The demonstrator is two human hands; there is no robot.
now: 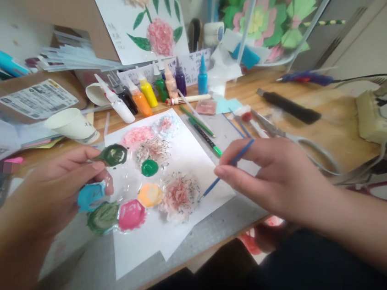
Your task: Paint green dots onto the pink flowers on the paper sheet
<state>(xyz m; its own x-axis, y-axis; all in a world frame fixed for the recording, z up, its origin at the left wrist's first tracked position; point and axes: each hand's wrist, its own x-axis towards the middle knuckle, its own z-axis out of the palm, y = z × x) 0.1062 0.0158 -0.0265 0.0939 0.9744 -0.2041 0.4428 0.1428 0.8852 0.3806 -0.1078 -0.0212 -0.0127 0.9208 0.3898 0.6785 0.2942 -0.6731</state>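
Paper sheet (191, 163), white, bearing dabbed flower blots; lies flat on the desk (335, 109) beneath both sets of fingers, apparently so both hands can work over it. Clear palette (130, 189), flower-shaped, wells of green, yellow, pink and blue; left hand (61, 186) pinches its near-left rim, thumb over a well, likely to steady it. Paint bottles (143, 96), in a row beyond the fingertips. Brush (229, 165), blue, thin; right hand (273, 176) clamps it between thumb and forefingers, tip slanted down at a pink blot.
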